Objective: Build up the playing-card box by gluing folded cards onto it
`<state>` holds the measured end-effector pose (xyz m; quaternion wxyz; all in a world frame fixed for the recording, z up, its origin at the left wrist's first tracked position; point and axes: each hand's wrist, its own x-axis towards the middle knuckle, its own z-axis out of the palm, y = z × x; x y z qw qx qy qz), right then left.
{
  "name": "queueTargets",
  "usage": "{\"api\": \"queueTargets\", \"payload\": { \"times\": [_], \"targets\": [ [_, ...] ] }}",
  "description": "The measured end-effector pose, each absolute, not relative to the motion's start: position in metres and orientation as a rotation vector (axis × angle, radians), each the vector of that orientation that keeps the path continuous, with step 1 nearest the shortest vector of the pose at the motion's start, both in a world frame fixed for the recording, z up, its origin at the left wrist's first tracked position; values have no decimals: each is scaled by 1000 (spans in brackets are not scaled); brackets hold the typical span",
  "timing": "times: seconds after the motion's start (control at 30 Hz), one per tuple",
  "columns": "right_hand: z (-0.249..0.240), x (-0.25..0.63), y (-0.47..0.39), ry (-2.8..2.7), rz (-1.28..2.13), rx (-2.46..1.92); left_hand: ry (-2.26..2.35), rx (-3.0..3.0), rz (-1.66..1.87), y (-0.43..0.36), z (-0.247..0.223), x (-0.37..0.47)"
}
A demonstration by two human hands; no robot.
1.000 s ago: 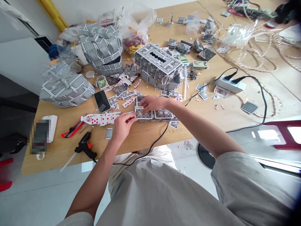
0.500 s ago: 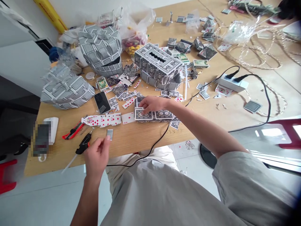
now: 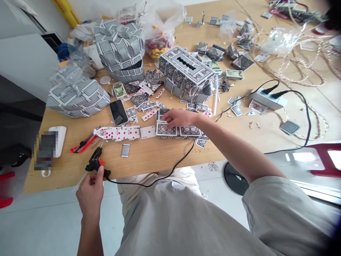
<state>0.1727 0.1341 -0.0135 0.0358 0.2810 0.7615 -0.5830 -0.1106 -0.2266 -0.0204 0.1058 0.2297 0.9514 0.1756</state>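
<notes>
My right hand [image 3: 178, 118] grips a small box covered with playing cards [image 3: 190, 131]. Its thumb lies on the card-backed front and its other fingers reach over the top, partly hidden. Down at the table's front edge, my left hand [image 3: 90, 193] has curled fingers with nothing visible in them. Its thumb is right by the handle of a black hot glue gun [image 3: 95, 159] with an orange trigger, which lies on the table. The gun's pale glue stick passes partly behind the hand. A small folded card [image 3: 125, 150] and a row of joined diamond cards [image 3: 119, 133] lie between the hands.
Behind stand card-woven baskets [image 3: 80, 97] and a larger card-covered box [image 3: 183, 73]. A red utility knife [image 3: 83, 143], a phone [image 3: 118, 112] and card scraps surround the work. The glue gun's black cord runs along the front edge to a white power strip [image 3: 269, 98].
My left hand has moved left and down, from beside the small folded card to the glue gun's handle. My right hand keeps its grip on the box; the view has shifted slightly.
</notes>
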Motion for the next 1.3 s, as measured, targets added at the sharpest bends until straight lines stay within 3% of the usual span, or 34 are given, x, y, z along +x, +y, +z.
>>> {"api": "queueTargets", "payload": {
  "times": [0.27,0.37,0.53,1.3],
  "targets": [
    [-16,172,135,2393,-1702,903,2651,405,561,-209,-22,-128],
    [-16,172,136,2431,-1638,946,2547,304,879,-216,-27,-123],
    [-16,172,138,2439,-1617,941,1984,194,1476,-222,-24,-109],
    [-8,178,139,2359,-1701,1016,1670,217,1520,-201,-27,-66]
  ]
}}
